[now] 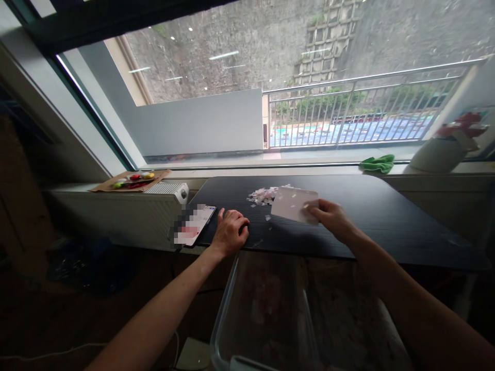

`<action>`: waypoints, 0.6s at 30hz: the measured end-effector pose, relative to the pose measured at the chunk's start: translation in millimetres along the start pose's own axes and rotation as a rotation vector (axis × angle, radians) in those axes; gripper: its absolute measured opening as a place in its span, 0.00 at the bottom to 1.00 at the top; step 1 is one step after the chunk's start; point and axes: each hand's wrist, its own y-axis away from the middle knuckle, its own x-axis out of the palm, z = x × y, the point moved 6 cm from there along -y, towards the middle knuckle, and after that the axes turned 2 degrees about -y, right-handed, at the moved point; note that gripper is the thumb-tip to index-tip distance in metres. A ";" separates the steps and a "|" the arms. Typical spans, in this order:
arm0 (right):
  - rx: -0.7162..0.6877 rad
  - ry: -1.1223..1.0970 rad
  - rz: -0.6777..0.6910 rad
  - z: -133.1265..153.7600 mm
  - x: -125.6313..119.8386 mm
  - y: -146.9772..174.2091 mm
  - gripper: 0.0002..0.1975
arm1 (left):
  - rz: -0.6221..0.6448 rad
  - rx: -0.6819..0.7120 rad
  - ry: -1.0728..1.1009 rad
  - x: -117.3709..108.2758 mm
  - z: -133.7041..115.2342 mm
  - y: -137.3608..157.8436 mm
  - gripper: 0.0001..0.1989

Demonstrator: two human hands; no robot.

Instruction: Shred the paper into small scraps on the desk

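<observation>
My right hand [328,217] pinches a thin, pale card [292,203] by its right edge, thumb on the near side. Small light flecks show on its face, and the card is tilted above the dark table [371,216]. Just behind its left edge lies a heap of white and pink paper scraps [263,196], partly hidden by it; a few loose bits are scattered in front. Resting on the table's near left part, my left hand [231,230] has loosely bent fingers, somewhat apart, holding nothing. A phone [197,224] with a blurred-out screen lies left of it.
Below the table's front edge stands a clear plastic bin [228,309] with pinkish bits inside. A radiator [162,206] is at the left, near brown paper [116,184] with colourful items. On the windowsill are a green cloth [378,164] and a white pot [439,153].
</observation>
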 end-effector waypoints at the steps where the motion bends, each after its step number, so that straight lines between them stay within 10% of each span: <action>1: -0.014 0.012 -0.031 0.0 -1.6 -4.9 0.12 | -0.002 0.000 0.001 0.0 0.1 0.0 0.08; 18: 0.085 -0.026 -0.005 -4.2 -6.1 -1.2 0.08 | -0.010 -0.007 -0.003 0.7 0.9 0.4 0.07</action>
